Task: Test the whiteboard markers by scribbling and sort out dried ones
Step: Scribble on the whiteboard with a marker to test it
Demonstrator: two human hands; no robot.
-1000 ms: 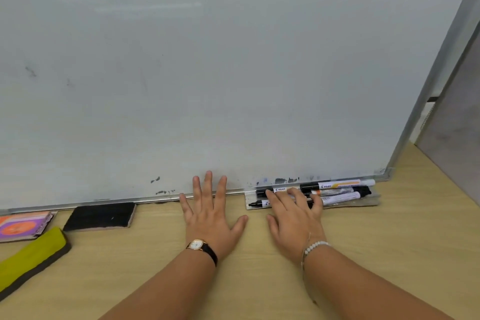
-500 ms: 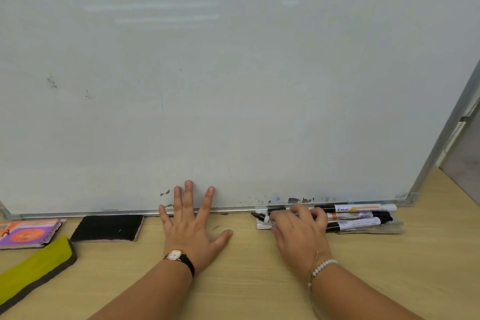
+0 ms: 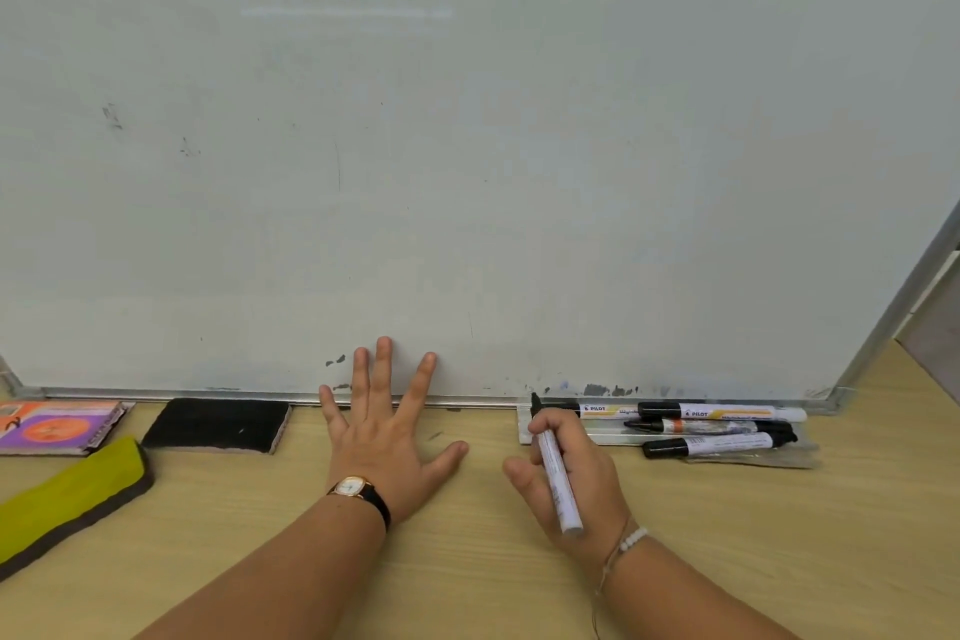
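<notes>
I am pressing my left hand [image 3: 387,437] flat on the worktop [image 3: 467,561] just below the whiteboard [image 3: 467,172], its fingers [image 3: 383,369] spread apart, the tips overlapping the lower frame. My right hand [image 3: 592,478] is gripping one marker [image 3: 557,483], fingers curled round its white barrel, the black end pointing at the whiteboard's bottom edge. More markers [image 3: 722,413] are lying in the tray [image 3: 524,431] under the whiteboard's right corner, two showing "PILOT" labels. A black eraser [image 3: 218,425] is sitting below its left part.
</notes>
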